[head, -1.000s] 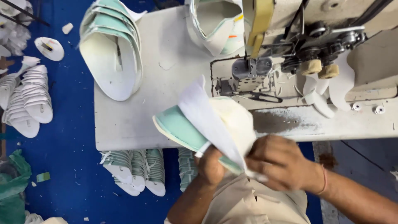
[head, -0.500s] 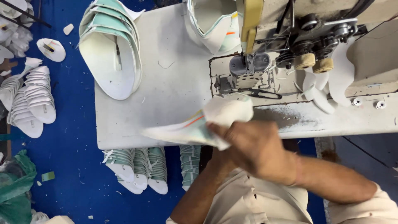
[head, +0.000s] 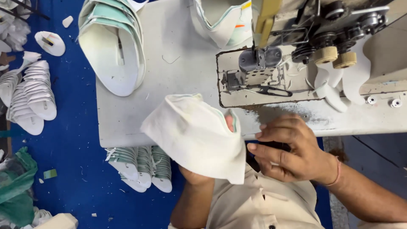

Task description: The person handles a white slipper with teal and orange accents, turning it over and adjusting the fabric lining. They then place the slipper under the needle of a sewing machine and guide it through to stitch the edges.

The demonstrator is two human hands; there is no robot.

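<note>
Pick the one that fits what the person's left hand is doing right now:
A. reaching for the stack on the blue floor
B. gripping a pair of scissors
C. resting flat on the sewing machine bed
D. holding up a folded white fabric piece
D: the left hand is under the white fabric piece, holding it up in front of the table, with fingertips showing inside its fold.

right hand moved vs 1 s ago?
Yes. The right hand has let go of the white fabric piece and sits further right along the table edge, below the sewing machine.
</note>
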